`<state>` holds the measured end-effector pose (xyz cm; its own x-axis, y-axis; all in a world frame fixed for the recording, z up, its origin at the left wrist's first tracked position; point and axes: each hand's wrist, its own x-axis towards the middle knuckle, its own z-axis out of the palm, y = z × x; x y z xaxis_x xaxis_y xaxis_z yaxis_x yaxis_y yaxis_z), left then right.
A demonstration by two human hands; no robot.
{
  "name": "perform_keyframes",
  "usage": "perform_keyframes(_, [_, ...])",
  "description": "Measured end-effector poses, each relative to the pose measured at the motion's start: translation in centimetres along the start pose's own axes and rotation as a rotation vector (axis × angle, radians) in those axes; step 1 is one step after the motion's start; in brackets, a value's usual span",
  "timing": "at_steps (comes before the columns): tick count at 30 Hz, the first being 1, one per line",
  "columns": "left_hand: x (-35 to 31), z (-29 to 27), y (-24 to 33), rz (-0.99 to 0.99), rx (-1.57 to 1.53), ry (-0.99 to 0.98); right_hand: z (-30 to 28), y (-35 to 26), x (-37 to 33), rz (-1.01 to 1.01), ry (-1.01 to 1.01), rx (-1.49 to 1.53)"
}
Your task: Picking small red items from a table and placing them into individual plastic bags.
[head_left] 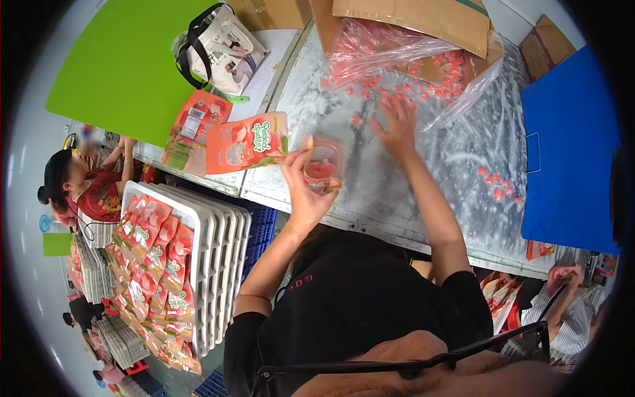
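Note:
My left hand [304,188] is closed on the side of an open pouch [321,165] near the front edge of the metal table [297,126]. Its mouth faces up and something reddish shows inside. My right hand [399,132] reaches out over the table with fingers apart, its tips beside loose small red wrapped sweets [374,83]; nothing shows in its grip. Left of the held pouch lies a flat red pouch [246,144], with another red pouch [197,119] behind it, back side up.
A tipped cardboard box [417,26] with a clear plastic liner [370,49] spills sweets at the back. More sweets [497,184] lie to the right, by a blue board [569,152]. Stacked white trays [218,245] heaped with filled pouches [155,258] stand left; co-workers sit beyond.

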<state>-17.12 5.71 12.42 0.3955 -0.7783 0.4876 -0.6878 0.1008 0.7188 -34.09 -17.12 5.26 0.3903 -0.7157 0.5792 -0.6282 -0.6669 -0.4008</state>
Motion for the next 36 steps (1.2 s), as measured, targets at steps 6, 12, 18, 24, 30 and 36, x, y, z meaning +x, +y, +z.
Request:
perform_keyframes(6, [-0.9,-1.5,-0.5,-0.082,-0.005,0.023,1.9,4.4,-4.1,0.041,-0.302,-0.078])
perform_keyframes(12, [-1.6,-1.9,-1.1,-0.095,0.019,0.014,-0.9,3.6,-8.1,0.545,-0.199,0.828])
perform_keyframes(18, [-1.4,-2.3,-0.8,-0.101,0.018,0.006,-3.0,4.5,-9.2,0.273,-0.254,0.529])
perform_keyframes(24, [-1.7,-2.5,-1.1,-0.129,0.021,-0.002,-2.5,2.6,-7.5,0.086,-0.344,0.370])
perform_keyframes(30, [-1.5,-2.3,-0.9,-0.112,0.011,-0.005,0.9,2.5,-3.2,-0.037,-0.468,0.309])
perform_keyframes(36, [-1.9,-2.8,-1.3,-0.133,0.001,-0.003,0.9,2.2,-0.8,0.014,-0.800,0.418])
